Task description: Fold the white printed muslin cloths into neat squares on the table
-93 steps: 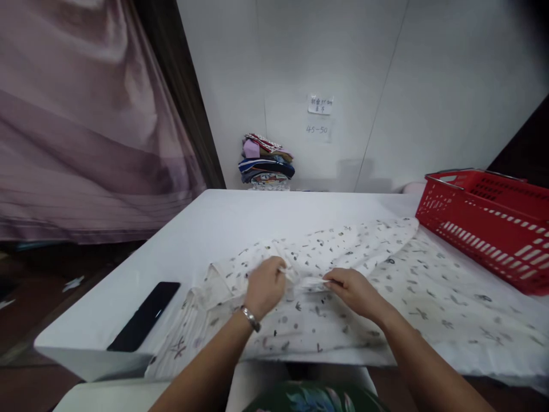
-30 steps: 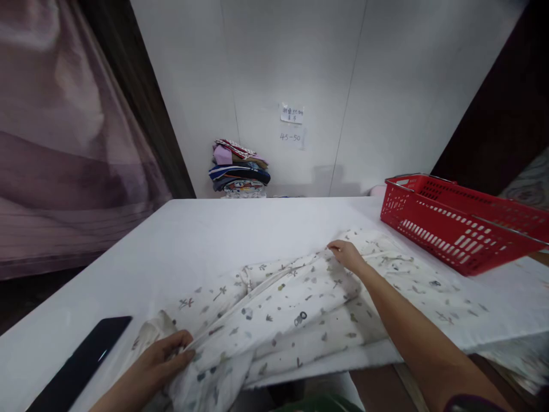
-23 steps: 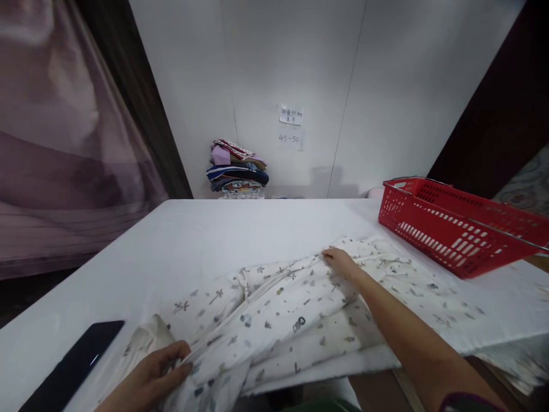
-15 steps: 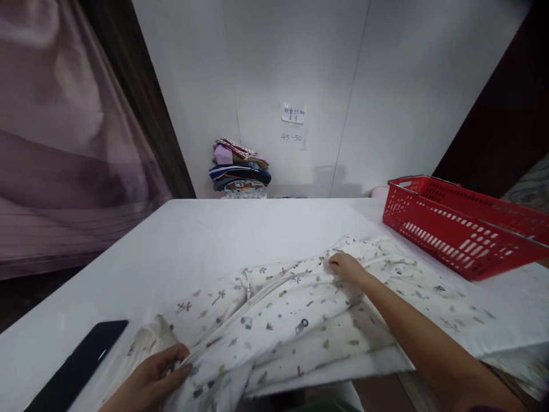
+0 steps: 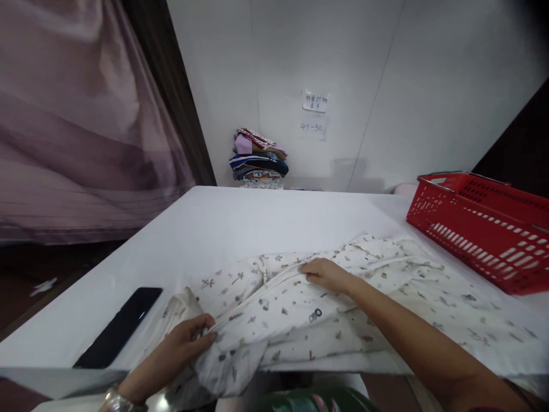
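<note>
A white printed cloth (image 5: 295, 312) with small palm and leaf figures lies rumpled along the front of the white table (image 5: 257, 217), its near part hanging over the edge. At its left end my left hand (image 5: 189, 337) pinches the fabric between thumb and fingers. Farther right, near the cloth's middle, my right hand (image 5: 322, 274) grips a raised fold, with its fingertips partly hidden in the fabric. Whether the cloth is a garment or a sheet I cannot make out.
A black phone (image 5: 120, 329) lies left of the cloth. On the right stands a red plastic basket (image 5: 476, 229). Folded clothes (image 5: 259, 163) are stacked against the back wall, below a paper sign (image 5: 315, 102). A pinkish curtain (image 5: 86, 126) hangs at the left.
My right hand has shifted left along the cloth, drawing closer to my left hand, which still holds the left end. The view has turned somewhat to the left.
</note>
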